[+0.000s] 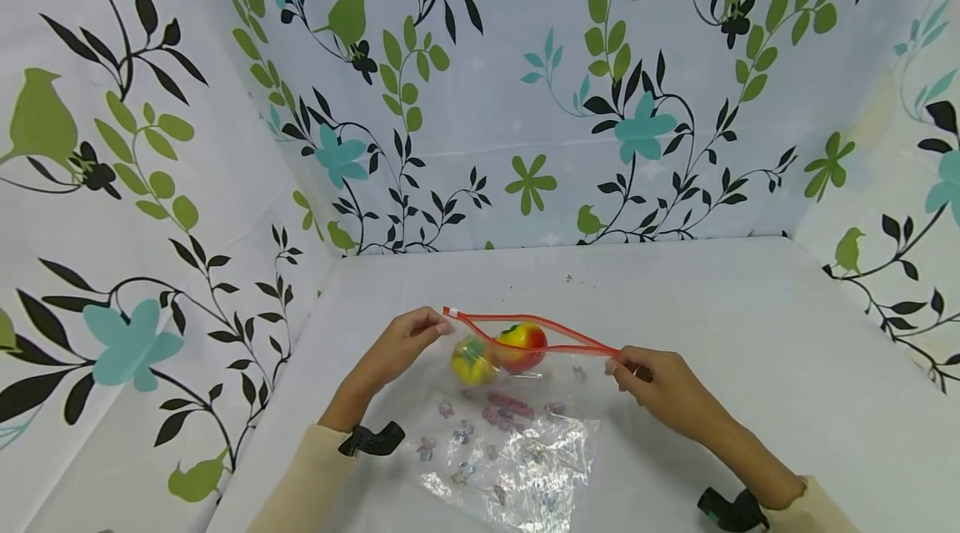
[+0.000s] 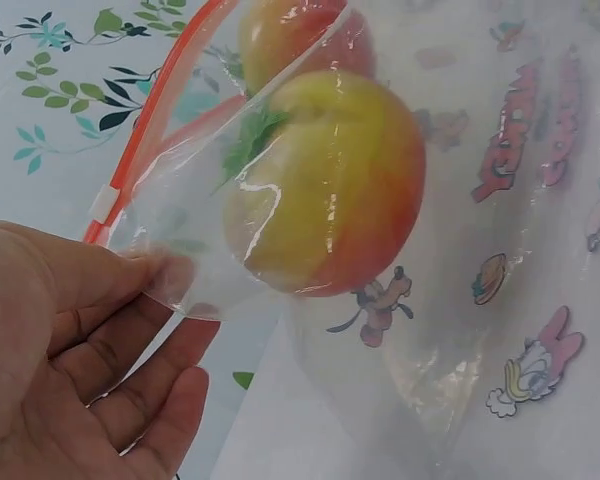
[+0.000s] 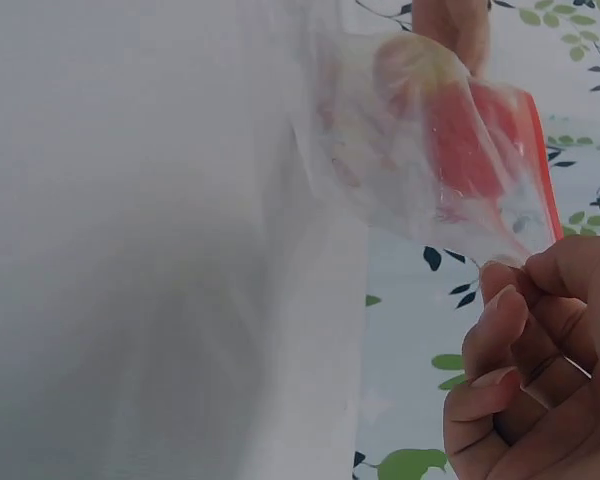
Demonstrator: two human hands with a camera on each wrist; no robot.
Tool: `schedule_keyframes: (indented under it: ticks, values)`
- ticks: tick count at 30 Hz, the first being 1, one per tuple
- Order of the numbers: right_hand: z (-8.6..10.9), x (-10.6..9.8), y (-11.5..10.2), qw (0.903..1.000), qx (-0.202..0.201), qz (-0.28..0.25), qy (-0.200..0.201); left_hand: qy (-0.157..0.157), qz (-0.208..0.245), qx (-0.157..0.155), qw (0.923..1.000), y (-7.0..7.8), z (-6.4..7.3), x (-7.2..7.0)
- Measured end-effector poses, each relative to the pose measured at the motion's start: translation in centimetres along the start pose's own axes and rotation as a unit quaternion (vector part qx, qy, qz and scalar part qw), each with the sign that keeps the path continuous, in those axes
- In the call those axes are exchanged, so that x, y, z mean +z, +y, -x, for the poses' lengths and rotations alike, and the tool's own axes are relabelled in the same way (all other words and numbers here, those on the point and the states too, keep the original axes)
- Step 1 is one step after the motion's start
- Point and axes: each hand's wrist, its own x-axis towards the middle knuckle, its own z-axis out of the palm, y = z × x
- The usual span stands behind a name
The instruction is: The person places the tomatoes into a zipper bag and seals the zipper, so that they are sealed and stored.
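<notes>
A clear zip bag (image 1: pixel 517 441) with a red zip edge and cartoon prints hangs between the two hands, its mouth parted. Inside near the top are two red-and-yellow fruits; the right one (image 1: pixel 523 347) looks redder, the left one (image 1: pixel 472 360) yellower. A green leaf (image 2: pixel 252 142) shows on the nearer fruit in the left wrist view. My left hand (image 1: pixel 405 343) pinches the bag's left corner between thumb and finger, beside the white slider (image 2: pixel 104 204). At the opposite corner, my right hand (image 1: pixel 660 387) pinches the end of the red zip edge (image 3: pixel 543 170), fingers curled.
The bag's lower part lies toward the front of the white table (image 1: pixel 735 308). Patterned cloth (image 1: pixel 480 99) with birds and leaves rises at the back and both sides. Black wrist cameras (image 1: pixel 372 439) are strapped to both wrists.
</notes>
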Motion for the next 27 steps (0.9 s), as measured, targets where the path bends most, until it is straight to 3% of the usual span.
schedule_keyframes:
  ticks: [9,20,24,27]
  values:
    - [-1.0,-0.4,-0.4,0.9986,-0.025,0.017,0.045,0.002,0.031,0.026,0.9992,0.6,0.3,0.6]
    - [-1.2,-0.8,-0.3,0.9963,-0.032,0.027,0.075,0.059,0.062,-0.019,0.9962,-0.5,1.1,0.9]
    - [-1.5,-0.8,0.0,0.9962,-0.029,0.032,0.076,0.065,0.071,-0.035,0.9947,-0.9,1.3,1.3]
    - [-1.7,-0.9,0.2,0.9966,-0.024,0.034,0.071,0.055,0.065,-0.027,0.996,-0.9,1.4,1.6]
